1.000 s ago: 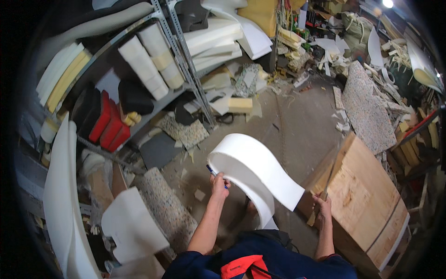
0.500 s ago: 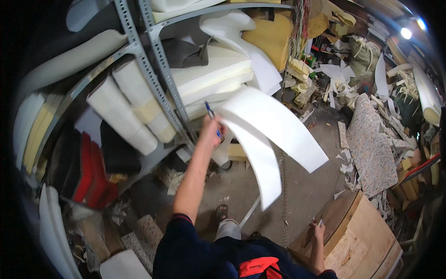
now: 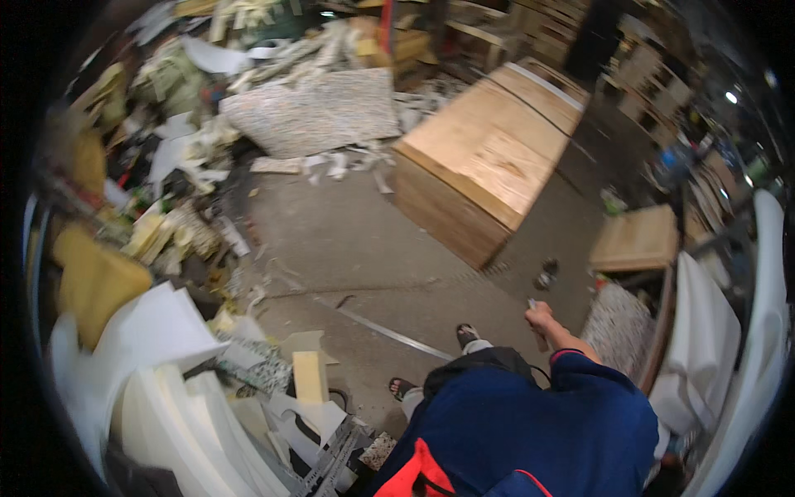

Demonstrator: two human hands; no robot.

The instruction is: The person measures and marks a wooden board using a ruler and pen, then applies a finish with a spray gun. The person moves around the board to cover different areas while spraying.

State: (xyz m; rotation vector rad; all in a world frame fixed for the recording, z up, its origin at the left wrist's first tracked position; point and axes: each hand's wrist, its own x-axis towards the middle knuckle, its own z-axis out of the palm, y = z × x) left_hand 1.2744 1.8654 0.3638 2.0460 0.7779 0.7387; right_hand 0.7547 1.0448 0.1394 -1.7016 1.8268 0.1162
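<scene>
My right hand [image 3: 541,315] is closed, held out low in front of my right side. From it sticks the pale tip of a small thin object [image 3: 532,303], whose kind I cannot make out. Below the hand lies the concrete floor [image 3: 348,224], and beyond it stands a large wooden box [image 3: 489,149]. Out of the picture are my left hand and forearm.
A long thin metal strip [image 3: 389,332] lies on the floor near my feet. White foam sheets [image 3: 182,422] are stacked at the near left. A speckled foam slab [image 3: 319,112] lies among scraps at the far left. White foam pieces [image 3: 696,348] stand at the right.
My view has swung to the right, toward the wooden box. My left hand, which held a white foam sheet and a blue pen, has gone out of view.
</scene>
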